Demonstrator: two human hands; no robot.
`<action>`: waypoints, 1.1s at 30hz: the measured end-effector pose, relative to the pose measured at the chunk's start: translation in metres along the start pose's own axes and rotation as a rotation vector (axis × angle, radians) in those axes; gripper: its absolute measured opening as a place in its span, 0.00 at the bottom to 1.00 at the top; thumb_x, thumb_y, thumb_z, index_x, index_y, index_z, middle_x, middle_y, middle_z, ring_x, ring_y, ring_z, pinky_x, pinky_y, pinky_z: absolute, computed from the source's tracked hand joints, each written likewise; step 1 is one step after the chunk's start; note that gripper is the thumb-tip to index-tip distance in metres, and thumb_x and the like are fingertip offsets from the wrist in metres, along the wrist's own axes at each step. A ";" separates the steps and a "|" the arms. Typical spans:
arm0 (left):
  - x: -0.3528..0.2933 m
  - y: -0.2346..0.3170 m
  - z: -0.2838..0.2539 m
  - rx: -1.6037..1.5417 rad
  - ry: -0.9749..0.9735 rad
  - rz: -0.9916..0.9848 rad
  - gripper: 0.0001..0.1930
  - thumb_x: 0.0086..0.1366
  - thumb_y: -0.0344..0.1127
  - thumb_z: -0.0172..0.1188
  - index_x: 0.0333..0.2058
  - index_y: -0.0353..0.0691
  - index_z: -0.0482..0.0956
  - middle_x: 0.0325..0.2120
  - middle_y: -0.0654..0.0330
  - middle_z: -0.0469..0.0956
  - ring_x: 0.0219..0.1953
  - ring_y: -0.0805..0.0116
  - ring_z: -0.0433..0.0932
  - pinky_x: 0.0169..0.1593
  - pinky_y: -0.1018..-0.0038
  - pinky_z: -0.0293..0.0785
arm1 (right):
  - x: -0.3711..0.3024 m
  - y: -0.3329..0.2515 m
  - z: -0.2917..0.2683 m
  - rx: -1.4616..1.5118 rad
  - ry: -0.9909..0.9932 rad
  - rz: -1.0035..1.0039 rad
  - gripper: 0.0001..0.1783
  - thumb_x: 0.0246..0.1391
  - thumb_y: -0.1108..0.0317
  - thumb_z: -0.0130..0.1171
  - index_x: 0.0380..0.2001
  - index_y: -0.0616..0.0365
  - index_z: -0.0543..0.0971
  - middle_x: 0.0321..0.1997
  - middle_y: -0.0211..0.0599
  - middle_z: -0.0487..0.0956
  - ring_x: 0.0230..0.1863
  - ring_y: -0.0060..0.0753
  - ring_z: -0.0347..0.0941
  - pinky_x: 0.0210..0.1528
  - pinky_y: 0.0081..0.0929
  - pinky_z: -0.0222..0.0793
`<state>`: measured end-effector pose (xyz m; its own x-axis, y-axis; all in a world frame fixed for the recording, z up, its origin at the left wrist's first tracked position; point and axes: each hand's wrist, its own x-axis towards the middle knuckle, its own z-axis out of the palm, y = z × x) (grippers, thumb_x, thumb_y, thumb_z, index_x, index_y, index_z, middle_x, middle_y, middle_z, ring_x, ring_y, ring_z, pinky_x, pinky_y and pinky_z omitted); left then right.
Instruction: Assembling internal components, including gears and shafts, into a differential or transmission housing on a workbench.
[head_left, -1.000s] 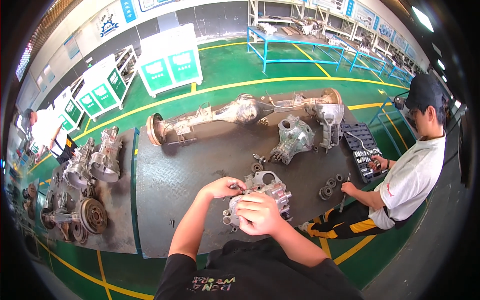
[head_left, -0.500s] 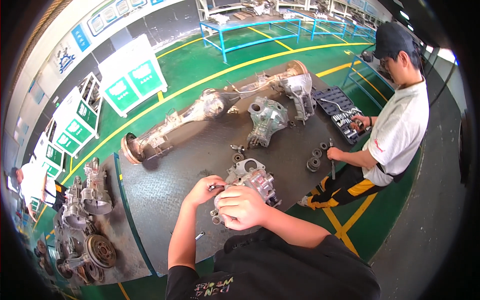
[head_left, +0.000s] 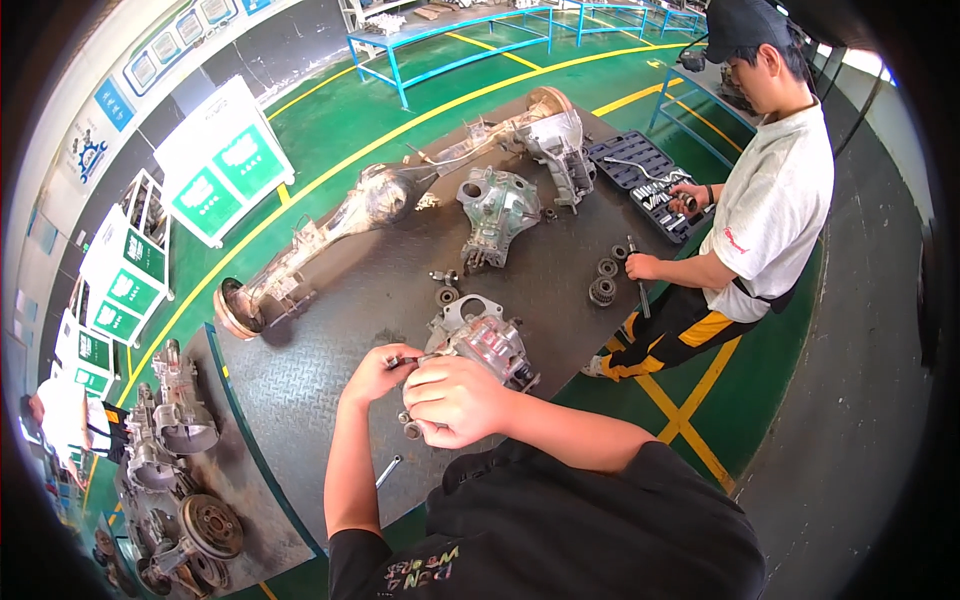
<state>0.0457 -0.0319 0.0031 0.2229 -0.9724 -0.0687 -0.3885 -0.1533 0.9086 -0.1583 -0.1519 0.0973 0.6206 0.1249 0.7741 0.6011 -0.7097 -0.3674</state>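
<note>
A metal gear housing (head_left: 490,345) stands on the steel-topped table close in front of me. At its left side my left hand (head_left: 375,376) is closed, with a short dark rod-like piece (head_left: 403,361) at its fingertips. My right hand (head_left: 455,402) lies across the near side of the housing, its fingers curled down. Whatever is under those fingers is hidden. Small round metal parts (head_left: 412,429) show just below the right hand. A wrench (head_left: 389,470) lies on the table by my left forearm.
A long axle (head_left: 345,215) and a greenish housing (head_left: 497,215) occupy the table's far part. At right, a co-worker (head_left: 765,190) holds metal parts beside gears (head_left: 602,291) and an open socket case (head_left: 645,180). More gearboxes (head_left: 185,410) sit on the left table.
The whole view has shifted, so the table and co-worker appear farther left. Both my hands stay at the housing in nearly the same pose.
</note>
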 end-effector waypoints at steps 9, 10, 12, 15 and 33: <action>0.005 0.001 0.003 -0.186 0.015 -0.097 0.09 0.62 0.20 0.61 0.41 0.34 0.83 0.30 0.69 0.81 0.31 0.83 0.73 0.36 0.79 0.72 | -0.001 0.001 -0.001 -0.011 -0.002 -0.002 0.06 0.34 0.74 0.63 0.17 0.54 0.75 0.28 0.29 0.77 0.35 0.35 0.76 0.36 0.34 0.73; 0.005 0.003 0.002 -0.164 -0.001 -0.078 0.08 0.63 0.21 0.61 0.40 0.34 0.83 0.30 0.70 0.81 0.30 0.83 0.73 0.35 0.79 0.72 | 0.000 0.001 -0.001 -0.010 0.005 -0.008 0.06 0.34 0.74 0.63 0.17 0.54 0.75 0.28 0.29 0.77 0.35 0.35 0.76 0.37 0.34 0.73; 0.005 0.011 0.001 -0.153 0.008 -0.111 0.07 0.63 0.22 0.61 0.40 0.34 0.83 0.29 0.69 0.80 0.31 0.83 0.73 0.35 0.79 0.72 | 0.000 0.000 -0.001 -0.013 0.002 -0.001 0.06 0.34 0.74 0.63 0.17 0.54 0.75 0.28 0.29 0.77 0.35 0.35 0.76 0.37 0.34 0.73; 0.010 0.014 0.001 -0.125 0.004 -0.160 0.06 0.63 0.23 0.61 0.39 0.34 0.83 0.29 0.68 0.80 0.31 0.83 0.73 0.36 0.79 0.72 | -0.002 0.000 0.000 -0.021 0.002 0.010 0.06 0.34 0.74 0.63 0.17 0.54 0.75 0.28 0.29 0.77 0.35 0.35 0.76 0.37 0.34 0.73; 0.013 0.014 0.014 -0.158 0.107 -0.207 0.06 0.62 0.26 0.60 0.37 0.35 0.82 0.27 0.68 0.78 0.30 0.81 0.72 0.35 0.79 0.70 | 0.002 -0.003 -0.002 0.001 -0.013 0.035 0.06 0.36 0.72 0.65 0.18 0.54 0.76 0.29 0.30 0.78 0.35 0.36 0.76 0.38 0.36 0.74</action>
<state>0.0302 -0.0491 0.0092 0.3794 -0.8978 -0.2237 -0.1821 -0.3095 0.9333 -0.1600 -0.1506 0.1008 0.6475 0.1089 0.7542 0.5793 -0.7134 -0.3944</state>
